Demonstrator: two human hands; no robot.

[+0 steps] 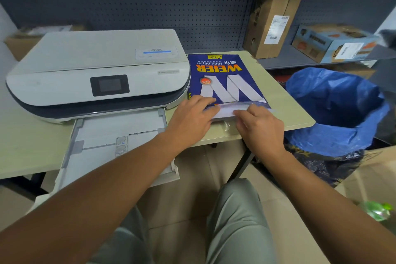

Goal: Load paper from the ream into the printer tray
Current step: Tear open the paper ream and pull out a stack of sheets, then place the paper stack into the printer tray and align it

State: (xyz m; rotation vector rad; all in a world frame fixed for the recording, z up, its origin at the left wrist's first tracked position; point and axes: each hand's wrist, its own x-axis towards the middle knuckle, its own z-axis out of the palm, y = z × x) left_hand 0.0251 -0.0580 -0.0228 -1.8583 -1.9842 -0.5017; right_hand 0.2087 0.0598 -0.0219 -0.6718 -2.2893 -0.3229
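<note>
Both hands are at the near end of the ream of copy paper [225,79], which lies flat on the pale wood-grain desk [285,100] just right of the printer [96,70], its glossy blue wrapper printed with big white and yellow lettering. The left hand [192,118] rests palm down with fingers spread across the wrapper's near corner, pinning it; the right hand [259,126] is curled, fingertips pinching at the torn, crinkled flap where white sheets [222,113] show through, though exactly what it grips I can't make out. The step in hand looks like getting a stack out of the opened end. To do it well, keep that left palm pressing so the slick wrapper doesn't skate, and have the right hand take a modest, square bundle by its edge rather than a fat one, sliding it out straight so corners don't bend on the torn film. The printer tray [120,135] is pulled out in front of the machine, overhanging the desk's edge, a shallow matte grey-white plastic drawer with side guides; whether sheets already lie in it is hard to say. The printer itself is smooth, rounded, off-white with a dark band and a small dark screen.
</note>
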